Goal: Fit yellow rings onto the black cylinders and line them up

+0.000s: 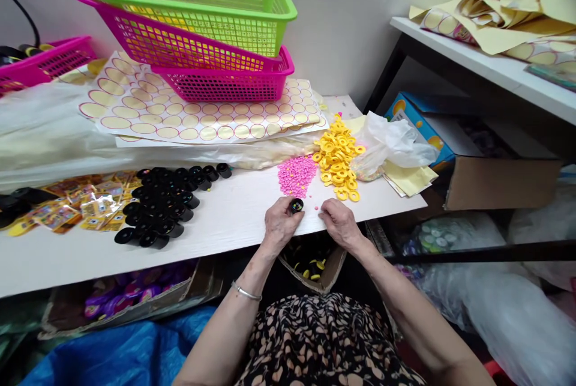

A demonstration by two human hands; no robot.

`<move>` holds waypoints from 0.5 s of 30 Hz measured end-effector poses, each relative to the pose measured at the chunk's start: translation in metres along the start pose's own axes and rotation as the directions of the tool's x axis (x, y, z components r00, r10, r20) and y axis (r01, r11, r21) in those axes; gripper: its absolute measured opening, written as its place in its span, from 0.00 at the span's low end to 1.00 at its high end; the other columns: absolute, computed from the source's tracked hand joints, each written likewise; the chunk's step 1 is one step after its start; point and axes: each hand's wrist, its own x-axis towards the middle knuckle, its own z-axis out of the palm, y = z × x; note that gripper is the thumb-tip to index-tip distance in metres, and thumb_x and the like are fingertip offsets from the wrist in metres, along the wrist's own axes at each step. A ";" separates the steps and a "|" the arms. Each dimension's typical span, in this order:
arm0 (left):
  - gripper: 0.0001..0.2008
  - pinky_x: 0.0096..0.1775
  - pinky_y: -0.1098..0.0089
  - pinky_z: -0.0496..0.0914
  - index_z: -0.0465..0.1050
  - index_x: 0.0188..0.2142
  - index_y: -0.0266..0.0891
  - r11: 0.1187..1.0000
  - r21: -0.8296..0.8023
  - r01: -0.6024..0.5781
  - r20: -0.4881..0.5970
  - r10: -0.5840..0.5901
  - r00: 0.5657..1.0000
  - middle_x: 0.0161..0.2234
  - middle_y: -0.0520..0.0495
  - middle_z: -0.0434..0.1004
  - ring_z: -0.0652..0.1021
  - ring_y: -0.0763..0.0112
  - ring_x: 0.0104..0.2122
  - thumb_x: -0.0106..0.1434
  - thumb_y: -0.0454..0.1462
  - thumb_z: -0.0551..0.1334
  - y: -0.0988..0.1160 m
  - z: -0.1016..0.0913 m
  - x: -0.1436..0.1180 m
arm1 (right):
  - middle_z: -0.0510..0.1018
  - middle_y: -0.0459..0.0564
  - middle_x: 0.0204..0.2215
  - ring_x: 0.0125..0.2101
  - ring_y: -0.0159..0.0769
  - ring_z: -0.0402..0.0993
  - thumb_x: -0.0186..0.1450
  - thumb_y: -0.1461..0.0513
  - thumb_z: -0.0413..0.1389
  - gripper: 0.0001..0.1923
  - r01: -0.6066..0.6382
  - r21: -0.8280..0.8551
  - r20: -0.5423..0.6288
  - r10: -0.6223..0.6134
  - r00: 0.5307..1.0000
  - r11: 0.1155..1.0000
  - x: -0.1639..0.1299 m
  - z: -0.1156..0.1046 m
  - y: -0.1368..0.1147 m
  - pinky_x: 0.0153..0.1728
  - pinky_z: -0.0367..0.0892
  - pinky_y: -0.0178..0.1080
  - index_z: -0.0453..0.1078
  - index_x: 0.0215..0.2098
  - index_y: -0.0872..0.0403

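My left hand (pixel 281 220) is closed around a small black cup (pixel 296 206), its mouth facing up with some small coloured bits inside. Just right of it, my right hand (pixel 338 221) rests near the table edge, fingertips pinched together; whatever they hold, if anything, is too small to make out. A single pink bead-like piece (pixel 316 208) lies between the hands. Beyond them is a heap of small pink pieces (pixel 297 176), and beside that a pile of yellow ring-shaped parts (pixel 338 161). Several more black cups (pixel 164 203) stand in rows to the left.
Stacked green (pixel 189 5) and pink baskets (pixel 229 84) sit on sheets of oval stickers (pixel 180 119) at the back. Shiny printed cards (pixel 96 200) lie far left. A cardboard box (pixel 333 269) is below the table edge. A shelf (pixel 486 65) and a blue box (pixel 418 125) stand right.
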 end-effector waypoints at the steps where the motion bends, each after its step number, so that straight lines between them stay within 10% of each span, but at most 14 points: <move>1: 0.16 0.28 0.75 0.62 0.71 0.40 0.40 1.000 -0.003 0.002 0.000 -0.002 1.000 0.28 0.54 0.69 0.67 0.77 0.25 0.49 0.35 0.64 0.000 0.000 0.000 | 0.67 0.49 0.28 0.32 0.35 0.63 0.61 0.67 0.48 0.04 -0.043 0.064 -0.013 0.044 0.999 0.997 0.000 -0.001 0.000 0.33 0.58 0.36 0.63 0.31 0.55; 15: 0.11 0.31 0.74 0.64 0.72 0.34 0.39 0.992 -0.117 -0.055 0.036 0.060 0.998 0.30 0.52 0.70 0.69 0.75 0.28 0.49 0.32 0.65 0.010 -0.007 -0.003 | 0.67 0.48 0.28 0.33 0.34 0.64 0.61 0.65 0.50 0.07 -0.150 -0.044 0.049 0.152 0.987 0.988 0.014 0.010 -0.006 0.34 0.58 0.35 0.68 0.27 0.53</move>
